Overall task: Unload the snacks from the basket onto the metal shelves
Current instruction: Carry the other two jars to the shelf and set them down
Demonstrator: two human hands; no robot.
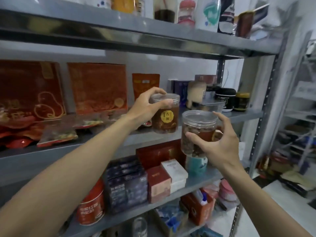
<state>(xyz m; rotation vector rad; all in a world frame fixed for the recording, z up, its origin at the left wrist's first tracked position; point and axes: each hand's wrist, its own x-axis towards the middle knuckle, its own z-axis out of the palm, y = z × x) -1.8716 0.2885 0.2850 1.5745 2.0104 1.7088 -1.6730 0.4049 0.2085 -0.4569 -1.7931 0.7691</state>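
Note:
I hold two clear plastic snack jars in front of the metal shelves. My left hand grips the lid end of a jar with a round yellow label, which sits at or just above the front edge of the middle shelf. My right hand wraps round a second jar of brown snacks, lifted in the air a little lower and to the right, in front of the shelf edge. The basket is out of view.
Red snack bags stand and lie on the middle shelf to the left. Dark tubs and a pale jar fill its right end. Boxes and a red can crowd the shelf below. Bottles line the top shelf. Another rack stands at far right.

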